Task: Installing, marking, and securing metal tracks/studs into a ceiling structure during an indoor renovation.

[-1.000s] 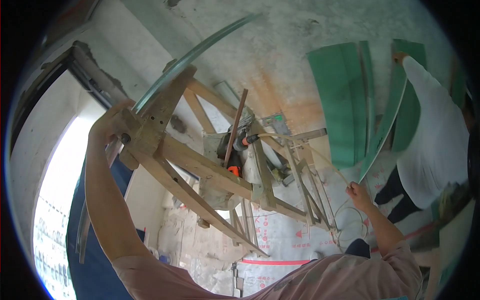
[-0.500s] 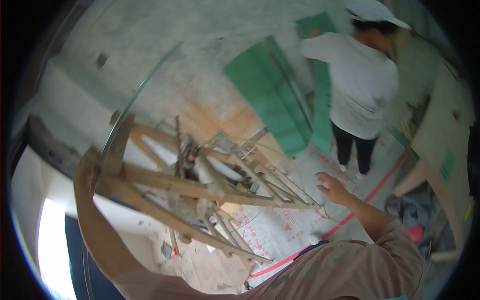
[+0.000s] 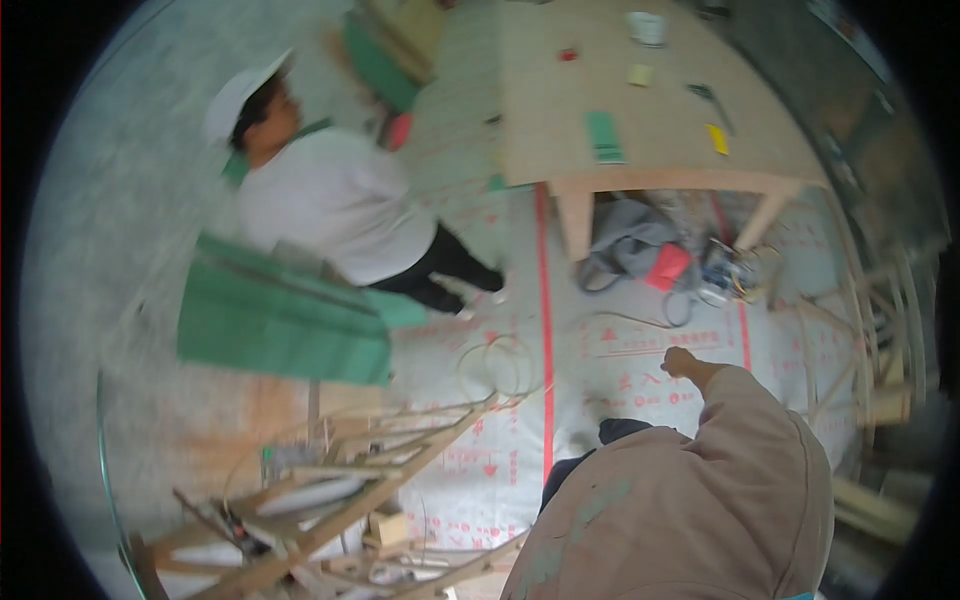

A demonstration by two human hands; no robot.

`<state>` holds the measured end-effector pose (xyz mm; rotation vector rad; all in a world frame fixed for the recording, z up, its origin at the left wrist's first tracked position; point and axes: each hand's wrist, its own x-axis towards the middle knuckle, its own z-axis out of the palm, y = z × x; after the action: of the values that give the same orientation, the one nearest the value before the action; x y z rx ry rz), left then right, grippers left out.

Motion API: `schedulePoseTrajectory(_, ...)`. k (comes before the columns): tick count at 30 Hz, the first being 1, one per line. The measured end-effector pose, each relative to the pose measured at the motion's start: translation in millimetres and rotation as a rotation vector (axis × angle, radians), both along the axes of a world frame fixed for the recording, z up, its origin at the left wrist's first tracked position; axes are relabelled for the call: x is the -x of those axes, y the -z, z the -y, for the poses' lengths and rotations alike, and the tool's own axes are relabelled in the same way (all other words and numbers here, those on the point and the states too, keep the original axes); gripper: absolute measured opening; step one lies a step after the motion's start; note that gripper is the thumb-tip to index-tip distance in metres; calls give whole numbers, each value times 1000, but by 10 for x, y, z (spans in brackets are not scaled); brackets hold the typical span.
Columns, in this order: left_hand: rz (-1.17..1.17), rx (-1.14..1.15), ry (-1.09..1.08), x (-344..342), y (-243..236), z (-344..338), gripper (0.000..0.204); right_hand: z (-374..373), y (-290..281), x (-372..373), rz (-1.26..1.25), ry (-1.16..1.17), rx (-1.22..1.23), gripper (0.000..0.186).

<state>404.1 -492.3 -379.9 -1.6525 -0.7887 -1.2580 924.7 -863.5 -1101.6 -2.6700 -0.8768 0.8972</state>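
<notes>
My right hand (image 3: 680,362) hangs over the covered floor at the right of centre, below the wooden table (image 3: 675,180). Its fingers look curled in, though slightly blurred, and nothing shows in them. It touches nothing; nearest to it lies a cable loop (image 3: 678,310) on the floor. My left hand is out of view. At the lower left leans a wooden stepladder (image 3: 350,510), with a thin greenish strip (image 3: 104,470) beside its top.
A person in a white shirt (image 3: 325,205) stands at the left beside green boards (image 3: 280,320). Under the table lie a grey bag (image 3: 630,240) and tools (image 3: 725,272). Timber frames (image 3: 885,340) stand at the right. Printed sheeting (image 3: 640,390) covers the floor.
My view has swung right, bringing the table into sight. My left hand, before at the ladder's top, has left the view. My right hand's spread fingers have curled in.
</notes>
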Motion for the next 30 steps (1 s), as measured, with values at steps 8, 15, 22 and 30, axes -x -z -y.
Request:
schedulePoseTrajectory(8, -1168, 1797, 551, -1534, 4639, -147, 52, 1496, -911, 1012, -188, 521, -129, 34)
schedulePoseTrajectory(15, -1385, 1937, 817, -2513, 5134, 1337, 54, 3184, -924, 1932, -279, 1002, -55, 29)
schedulePoseTrajectory(22, -1751, 1668, 923, -3810, 5387, 2258, 54, 5047, -1007, 1850, 213, 1312, 195, 69)
schedulePoseTrajectory(30, -1518, 2116, 746, -5228, 5836, 3605, 39, 7413, -2933, -1092, 1213, 1155, 298, 74)
